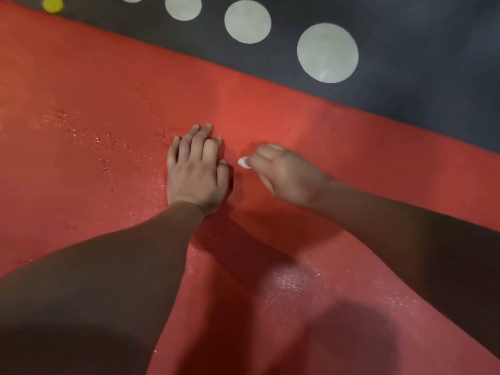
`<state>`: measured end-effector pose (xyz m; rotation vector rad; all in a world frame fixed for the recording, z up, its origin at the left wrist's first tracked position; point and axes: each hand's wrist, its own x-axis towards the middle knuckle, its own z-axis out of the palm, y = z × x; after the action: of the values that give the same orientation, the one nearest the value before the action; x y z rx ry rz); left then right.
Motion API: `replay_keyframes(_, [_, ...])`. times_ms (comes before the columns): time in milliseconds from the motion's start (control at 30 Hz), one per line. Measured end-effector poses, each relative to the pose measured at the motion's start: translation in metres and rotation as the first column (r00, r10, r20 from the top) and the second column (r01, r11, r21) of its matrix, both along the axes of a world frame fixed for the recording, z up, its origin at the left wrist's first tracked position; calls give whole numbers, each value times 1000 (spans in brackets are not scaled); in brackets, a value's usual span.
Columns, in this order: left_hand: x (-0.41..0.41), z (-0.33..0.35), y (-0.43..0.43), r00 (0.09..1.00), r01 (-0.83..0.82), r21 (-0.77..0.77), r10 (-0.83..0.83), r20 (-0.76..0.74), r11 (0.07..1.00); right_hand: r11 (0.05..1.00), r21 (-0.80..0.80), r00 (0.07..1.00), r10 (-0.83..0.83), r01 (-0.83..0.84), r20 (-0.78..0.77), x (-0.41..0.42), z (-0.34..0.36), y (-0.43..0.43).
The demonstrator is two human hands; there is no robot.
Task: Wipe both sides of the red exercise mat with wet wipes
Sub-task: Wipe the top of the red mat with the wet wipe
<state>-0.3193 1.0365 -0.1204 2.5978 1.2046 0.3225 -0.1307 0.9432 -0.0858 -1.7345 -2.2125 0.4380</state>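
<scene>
The red exercise mat (311, 136) lies flat and fills most of the view, with wet droplets glinting on its left and lower parts. My left hand (196, 169) rests palm down on the mat near the middle, fingers straight. Just to its right, my right hand (286, 174) is curled round a small white wet wipe (244, 162); only a bit of the wipe sticks out past the fingers, against the mat. The hand is motion-blurred.
Beyond the mat's far edge lies a dark grey carpet (422, 77) with large pale circles (327, 52) and a yellow one (52, 4) at the top left. My shadow darkens the mat at the bottom.
</scene>
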Motion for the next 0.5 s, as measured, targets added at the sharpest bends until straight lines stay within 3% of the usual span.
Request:
replay_keyframes(67, [0,0,0,1000,-5,4,5,-8,1000,997,-4,994,72,-72,87,12,1,-3])
replay_keyframes(100, [-1,0,0,1000,-9,2,9,-13,1000,1000,26,992,14,-17,128,21,-1,1])
replay_keyframes(200, [-1,1,0,1000,-19,-19,18,-21,1000,911,120,906,-407,394,113,42,-4,17])
replay_keyframes(267, [0,2,0,1000,-17,-23,17,-18,1000,863,101,860,-503,494,88,32,-6,18])
replay_keyframes(333, [1,1,0,1000,-13,-32,13,-17,999,920,65,918,-391,387,66,5,-4,5])
replay_keyframes(400, [1,1,1,1000,-11,-47,10,-24,999,987,9,986,-163,163,45,-20,0,-24])
replay_keyframes(500, [2,5,4,998,-19,-109,13,-60,994,990,-60,987,130,-125,93,-30,11,-60])
